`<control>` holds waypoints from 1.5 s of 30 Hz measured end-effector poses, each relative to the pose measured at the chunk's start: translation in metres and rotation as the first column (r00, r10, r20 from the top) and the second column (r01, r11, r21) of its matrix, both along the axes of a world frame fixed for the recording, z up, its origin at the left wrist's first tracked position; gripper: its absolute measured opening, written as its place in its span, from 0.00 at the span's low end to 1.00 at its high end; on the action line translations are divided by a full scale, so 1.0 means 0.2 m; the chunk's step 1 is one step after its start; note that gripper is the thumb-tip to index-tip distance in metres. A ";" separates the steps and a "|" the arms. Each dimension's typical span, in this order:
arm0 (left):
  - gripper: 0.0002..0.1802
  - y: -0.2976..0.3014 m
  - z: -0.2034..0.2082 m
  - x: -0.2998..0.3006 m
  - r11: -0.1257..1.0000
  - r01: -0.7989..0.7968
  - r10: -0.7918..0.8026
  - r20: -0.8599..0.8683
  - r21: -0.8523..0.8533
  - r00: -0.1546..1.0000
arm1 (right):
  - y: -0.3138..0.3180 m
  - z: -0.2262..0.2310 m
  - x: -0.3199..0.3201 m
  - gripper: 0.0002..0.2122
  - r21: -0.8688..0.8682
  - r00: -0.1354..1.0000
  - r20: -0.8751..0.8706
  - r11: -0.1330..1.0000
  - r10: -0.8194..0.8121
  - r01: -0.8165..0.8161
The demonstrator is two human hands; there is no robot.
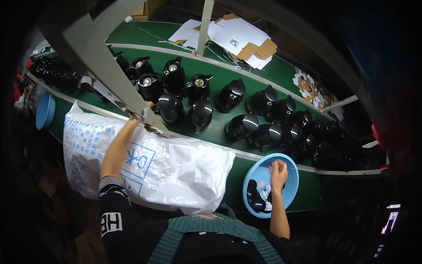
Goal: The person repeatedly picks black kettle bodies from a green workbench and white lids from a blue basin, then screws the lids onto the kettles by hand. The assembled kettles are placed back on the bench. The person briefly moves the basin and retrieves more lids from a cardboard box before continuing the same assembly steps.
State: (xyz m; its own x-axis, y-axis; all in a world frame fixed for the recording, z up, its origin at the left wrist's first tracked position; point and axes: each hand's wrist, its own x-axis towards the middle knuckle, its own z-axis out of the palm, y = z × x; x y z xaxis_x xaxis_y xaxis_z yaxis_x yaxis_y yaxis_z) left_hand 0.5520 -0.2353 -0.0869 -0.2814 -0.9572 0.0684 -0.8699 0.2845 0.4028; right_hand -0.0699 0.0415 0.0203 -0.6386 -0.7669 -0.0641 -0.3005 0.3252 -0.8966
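My right hand (pixel 278 172) is over a light blue basin (pixel 291 193), its fingers curled together; whatever they may hold is too small to make out. Inside the basin lie several black lids (pixel 252 192) and white round parts (pixel 264 194). My left arm stretches forward over a white plastic sack, and a metal post covers most of my left hand (pixel 150 104). Only a bit of that hand shows, beside a lidded black jug (pixel 170 108). Close by, an open-topped black jug (pixel 150 87) shows a silvery mouth.
Black jugs stand in rows along the green conveyor (pixel 215 125). The white sack (pixel 184 171) with blue print lies along its near edge. The slanting metal post (pixel 127 81) blocks the left side. Cardboard sheets (pixel 235 37) lie on the far shelf. Another blue basin (pixel 45 111) is far left.
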 end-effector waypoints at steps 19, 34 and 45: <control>0.10 0.76 1.37 -1.34 0.867 -0.026 -0.023 -0.092 -0.498 0.995 | 0.43 -0.45 -0.10 0.40 0.882 0.523 0.058 0.202 0.850 -0.426; 0.31 -0.73 0.15 -1.12 0.995 -0.031 0.040 -0.103 0.090 0.994 | 0.68 -0.12 -0.24 0.39 0.282 0.982 0.130 0.945 0.137 -0.169; 0.18 0.22 1.23 -1.78 0.808 0.240 -0.479 -0.363 -0.538 0.799 | -0.24 0.72 0.07 0.43 -0.559 0.883 0.094 0.759 0.459 -0.335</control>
State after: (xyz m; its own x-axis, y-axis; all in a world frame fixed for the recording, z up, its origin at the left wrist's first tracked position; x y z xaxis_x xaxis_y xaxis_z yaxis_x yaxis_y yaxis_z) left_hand 0.1962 -0.1914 0.1591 -0.4171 -0.6152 0.6690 -0.4045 0.7848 0.4695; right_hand -0.0553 -0.0056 0.1652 -0.2863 -0.9046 0.3158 -0.0801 -0.3058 -0.9487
